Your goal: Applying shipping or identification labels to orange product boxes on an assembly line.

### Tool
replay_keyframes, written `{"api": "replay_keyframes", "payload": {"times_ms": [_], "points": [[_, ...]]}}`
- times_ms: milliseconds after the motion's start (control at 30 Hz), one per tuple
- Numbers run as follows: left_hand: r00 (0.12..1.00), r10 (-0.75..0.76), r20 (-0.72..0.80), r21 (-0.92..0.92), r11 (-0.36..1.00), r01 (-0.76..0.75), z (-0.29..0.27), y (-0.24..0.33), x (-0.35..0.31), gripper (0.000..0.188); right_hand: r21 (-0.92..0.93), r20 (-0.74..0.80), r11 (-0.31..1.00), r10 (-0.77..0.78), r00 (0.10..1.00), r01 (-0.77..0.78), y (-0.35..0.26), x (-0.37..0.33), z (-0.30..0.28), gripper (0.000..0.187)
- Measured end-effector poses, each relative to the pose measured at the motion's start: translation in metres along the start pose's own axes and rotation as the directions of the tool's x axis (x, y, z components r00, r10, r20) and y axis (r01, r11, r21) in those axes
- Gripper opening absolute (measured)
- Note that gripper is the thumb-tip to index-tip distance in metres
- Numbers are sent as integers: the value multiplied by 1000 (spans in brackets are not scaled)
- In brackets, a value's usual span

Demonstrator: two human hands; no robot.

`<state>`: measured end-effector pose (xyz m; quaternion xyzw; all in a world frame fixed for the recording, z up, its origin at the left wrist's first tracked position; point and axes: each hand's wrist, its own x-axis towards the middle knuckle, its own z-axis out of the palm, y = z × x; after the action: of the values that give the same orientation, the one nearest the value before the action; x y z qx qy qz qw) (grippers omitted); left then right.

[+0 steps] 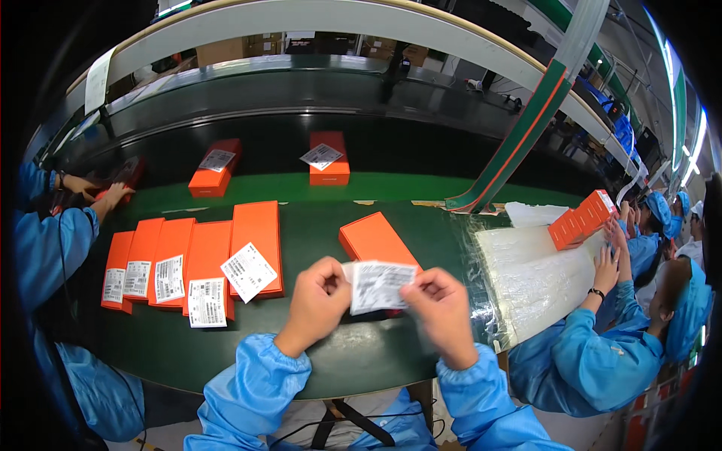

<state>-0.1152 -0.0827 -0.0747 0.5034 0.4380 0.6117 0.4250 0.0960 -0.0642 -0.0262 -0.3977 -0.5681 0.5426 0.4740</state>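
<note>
A white printed label (376, 287) is stretched between my two hands, slightly blurred. My left hand (317, 301) pinches its left edge, and my right hand (440, 308) has thumb and fingers closed on its right edge. Behind the label an orange box (376, 237) lies tilted on the green table, its near end partly hidden by the label and my hand. To my left several orange boxes stand in a row, each with a white label at its near end; the rightmost box (257, 225) carries a slanted label (249, 272).
Two labelled boxes, a left one (214, 177) and a right one (329, 165), sit on the conveyor beyond the table (271, 353). A green post (519, 135) rises at the right. A co-worker (594, 346) handles orange boxes (583, 219); another person's hands (113, 194) touch a box at far left.
</note>
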Motion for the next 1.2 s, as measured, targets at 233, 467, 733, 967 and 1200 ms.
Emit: {"api": "replay_keyframes", "payload": {"times_ms": [233,467,733,967,1200], "points": [[954,-36,-298,-288,956,-54,-19,27,7,31,-25,26,958,286,958,-286,-5,43,-55,14],[969,-17,-248,-410,908,-89,-27,21,9,30,-258,85,917,337,938,-306,-3,68,-44,12],[970,-54,-238,-442,895,-58,-26,25,8,20,-369,53,883,331,942,-290,0,71,-36,13],[975,-36,-219,-411,910,-59,-25,26,8,26,-391,16,868,339,941,-306,1,71,-36,14],[970,-44,-239,-442,894,-69,-20,32,7,11,-521,26,838,208,978,-165,10,68,-37,19]]}}
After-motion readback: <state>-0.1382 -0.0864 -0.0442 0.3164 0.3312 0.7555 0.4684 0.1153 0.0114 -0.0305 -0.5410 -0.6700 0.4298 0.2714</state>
